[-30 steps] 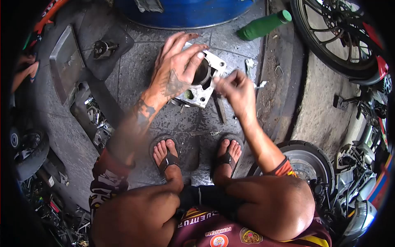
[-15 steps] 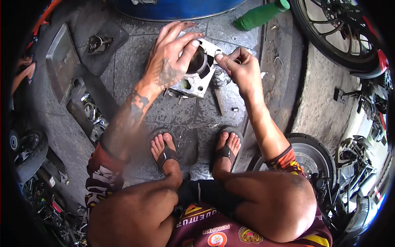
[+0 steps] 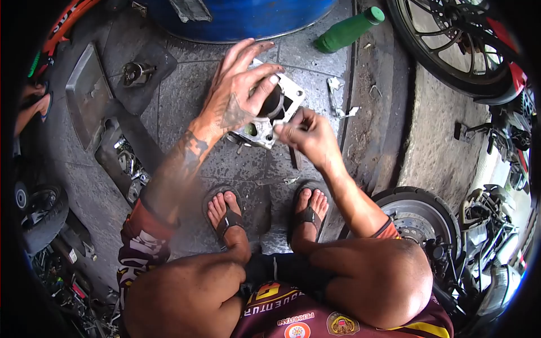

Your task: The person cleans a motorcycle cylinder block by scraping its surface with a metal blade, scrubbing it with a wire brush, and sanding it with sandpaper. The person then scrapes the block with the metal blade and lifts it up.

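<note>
A pale metal engine cylinder block [image 3: 292, 90] sits on the floor tiles, its flat face and round bore turned up. My left hand [image 3: 236, 96] lies over its left side and steadies it, with fingers curved across the bore and partly hiding it. At the block's near right corner, my right hand [image 3: 314, 138] has thumb and fingers pinched together against the flat face. Something small and whitish shows at the fingertips, too blurred to name. The end of a flat, dark handle-like piece [image 3: 296, 159] sticks out beneath the right hand.
Beyond the block stand a blue drum [image 3: 248, 19] and a green bottle [image 3: 349, 31] lying tilted. At left are a metal tray [image 3: 87, 93], a small metal engine part [image 3: 137, 73] and a bin of loose parts [image 3: 128, 160]. Motorcycle wheels [image 3: 420, 217] flank the right side.
My right hand has slid from the block's far right edge to its near corner, still pinched. My left hand stays on the block, which appears slightly turned.
</note>
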The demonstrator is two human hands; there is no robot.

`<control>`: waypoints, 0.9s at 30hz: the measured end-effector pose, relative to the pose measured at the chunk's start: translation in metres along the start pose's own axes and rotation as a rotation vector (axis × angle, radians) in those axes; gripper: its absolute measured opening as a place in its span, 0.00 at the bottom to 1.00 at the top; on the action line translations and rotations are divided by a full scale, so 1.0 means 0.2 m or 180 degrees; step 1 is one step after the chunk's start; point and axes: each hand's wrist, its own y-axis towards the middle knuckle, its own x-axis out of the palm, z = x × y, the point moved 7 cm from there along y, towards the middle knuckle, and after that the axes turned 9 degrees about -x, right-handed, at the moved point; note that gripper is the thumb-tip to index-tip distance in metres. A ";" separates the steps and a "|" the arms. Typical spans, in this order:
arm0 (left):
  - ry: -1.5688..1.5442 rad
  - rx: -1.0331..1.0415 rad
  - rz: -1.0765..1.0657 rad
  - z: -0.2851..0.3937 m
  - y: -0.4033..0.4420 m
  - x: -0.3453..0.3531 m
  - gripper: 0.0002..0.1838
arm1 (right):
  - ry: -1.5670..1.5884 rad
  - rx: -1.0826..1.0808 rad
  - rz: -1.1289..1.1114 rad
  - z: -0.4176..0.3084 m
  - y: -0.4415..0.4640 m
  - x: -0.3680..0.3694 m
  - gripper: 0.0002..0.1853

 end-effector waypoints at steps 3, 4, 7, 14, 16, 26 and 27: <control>-0.0038 0.0002 0.0103 0.00 0.01 0.00 0.15 | -0.0656 -0.0299 0.0652 -0.18 0.14 -0.19 0.15; 0.0023 0.0045 0.0100 0.00 0.01 -0.01 0.15 | -0.0423 -0.0361 0.0693 -0.13 0.13 -0.16 0.15; 0.0050 0.0006 0.0020 0.01 0.01 -0.01 0.15 | -0.0264 -0.0293 0.0303 0.03 -0.06 0.04 0.15; -0.0072 0.0239 -0.0199 0.00 0.02 0.03 0.15 | -0.0500 -0.0637 0.1923 -0.07 0.16 -0.58 0.16; -0.0245 0.0329 -0.0502 -0.02 0.06 0.02 0.14 | -0.0010 -0.0662 0.1907 -0.10 0.06 -0.56 0.16; 0.0394 -0.0682 0.0390 0.08 -0.07 -0.08 0.38 | 0.0612 -0.0775 0.1516 -0.09 -0.06 -0.31 0.12; 0.0255 -0.1011 0.0558 0.09 -0.13 -0.06 0.41 | 0.0487 -0.0963 0.1591 -0.11 -0.03 -0.29 0.12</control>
